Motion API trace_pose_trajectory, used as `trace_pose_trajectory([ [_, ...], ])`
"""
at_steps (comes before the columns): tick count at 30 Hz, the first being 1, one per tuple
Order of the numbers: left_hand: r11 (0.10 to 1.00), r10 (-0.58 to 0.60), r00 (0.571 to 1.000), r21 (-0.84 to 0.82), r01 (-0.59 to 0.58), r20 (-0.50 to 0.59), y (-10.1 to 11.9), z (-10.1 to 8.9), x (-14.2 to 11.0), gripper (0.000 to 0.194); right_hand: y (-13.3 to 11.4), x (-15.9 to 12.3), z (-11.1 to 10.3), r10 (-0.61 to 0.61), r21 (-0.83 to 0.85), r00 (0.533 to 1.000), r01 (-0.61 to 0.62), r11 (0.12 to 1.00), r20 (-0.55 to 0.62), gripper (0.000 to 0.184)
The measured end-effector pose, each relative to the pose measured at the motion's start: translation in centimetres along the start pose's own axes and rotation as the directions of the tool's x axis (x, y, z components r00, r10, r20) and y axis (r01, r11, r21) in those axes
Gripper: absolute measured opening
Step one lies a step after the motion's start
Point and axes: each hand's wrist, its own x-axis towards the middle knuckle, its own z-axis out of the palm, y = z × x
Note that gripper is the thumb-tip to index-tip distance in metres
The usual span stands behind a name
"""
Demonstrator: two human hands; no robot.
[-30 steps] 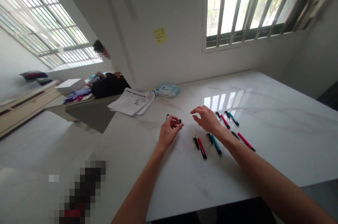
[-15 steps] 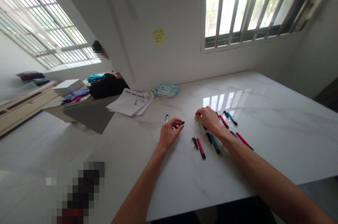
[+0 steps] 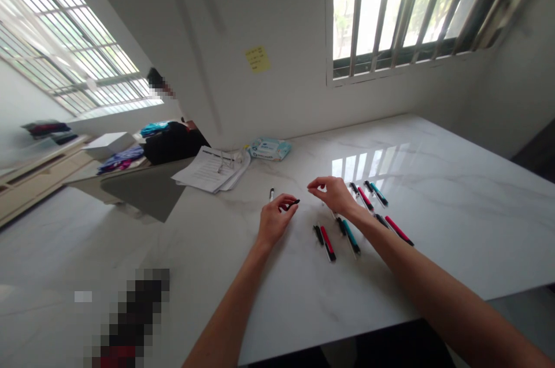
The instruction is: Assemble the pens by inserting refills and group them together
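Note:
My left hand (image 3: 275, 220) is closed in a pinch on a small black pen part (image 3: 295, 203) just above the table. Facing it from the right, my right hand (image 3: 333, 193) has thumb and fingertips pressed together; whatever may be between them is too small to make out. Behind my left hand a white-and-black pen piece (image 3: 272, 193) lies on the tabletop. Pen parts sit in small groups about my right forearm: a red barrel (image 3: 326, 239) with black pieces, a teal barrel (image 3: 350, 233), another red barrel (image 3: 365, 198), a second teal one (image 3: 379, 192) and a long red one (image 3: 398, 229).
The white marbled table (image 3: 455, 229) has printed papers (image 3: 212, 168) with glasses on them and a pack of wipes (image 3: 271, 149) near the wall. A yellow note (image 3: 257, 59) sticks to the wall. Clothes (image 3: 176, 142) lie on furniture at left, where another person is partly visible.
My right hand has moved left, away from the pen groups and closer to my left hand. My left hand keeps its pinch on the black pen part. The view has shifted slightly.

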Motion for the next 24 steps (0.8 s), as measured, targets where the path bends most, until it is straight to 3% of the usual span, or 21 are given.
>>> trace_pose_trajectory([
  [3, 1.0, 0.001, 1.0, -0.017, -0.001, -0.019, 0.1, -0.1, 0.1, 0.016, -0.8, -0.2, 0.7, 0.053, 0.252, 0.994, -0.077, 0.965, 0.101, 0.017],
  [5, 1.0, -0.009, 1.0, -0.029, 0.008, -0.025, 0.1, -0.2, 0.1, 0.018, -0.9, -0.3, 1.2, 0.06, 0.315, 0.988, -0.102, 0.944, 0.14, 0.018],
  [11, 0.998, -0.017, 1.0, -0.066, 0.016, -0.019, 0.1, -0.3, 0.1, 0.019, -0.1, -0.4, 1.9, 0.061, 0.324, 0.983, -0.115, 0.939, 0.172, 0.02],
  [24, 0.996, -0.003, 1.0, -0.089, 0.002, -0.015, 0.4, -0.4, 0.0, 0.018, -0.6, -0.3, 1.1, 0.082, 0.358, 0.979, -0.146, 0.922, 0.187, 0.021],
])
